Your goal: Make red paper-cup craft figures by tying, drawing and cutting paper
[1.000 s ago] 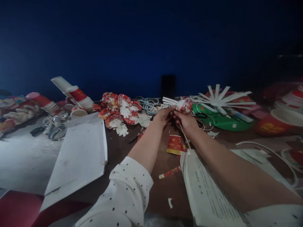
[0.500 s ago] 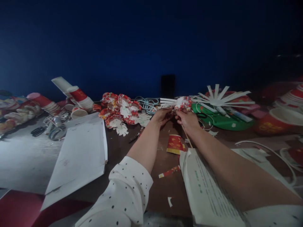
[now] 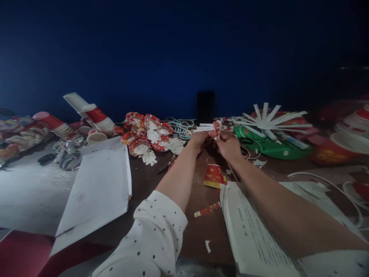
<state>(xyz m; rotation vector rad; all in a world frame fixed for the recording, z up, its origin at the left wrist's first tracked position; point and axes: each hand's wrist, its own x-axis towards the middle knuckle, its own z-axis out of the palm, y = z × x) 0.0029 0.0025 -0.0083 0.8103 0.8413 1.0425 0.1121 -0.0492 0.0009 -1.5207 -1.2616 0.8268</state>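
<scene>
A small red-and-white paper cup craft piece (image 3: 216, 130) is held up between my two hands at the far side of the table. My left hand (image 3: 200, 141) grips it from the left with bent fingers. From the right, my right hand (image 3: 229, 147) pinches it low down; the fingertips of both hands are partly hidden. A thin stick (image 3: 233, 173) runs down from beneath my right hand. Nearer to me lies a cut red cup piece (image 3: 214, 176) with a gold edge. Several similar red-and-white craft pieces (image 3: 147, 130) with white cut-outs are heaped to the left.
A white board (image 3: 96, 184) lies left, behind it stacked paper cups (image 3: 99, 119). On the right are a green sheet (image 3: 273, 148), a fan of white paper strips (image 3: 268, 123) and a large red cup (image 3: 331, 148). A printed paper packet (image 3: 250, 227) sits under my right forearm.
The craft piece has shifted slightly left and turned, so it now looks narrower and more upright. My hands have moved only a little, with the right hand slightly lower.
</scene>
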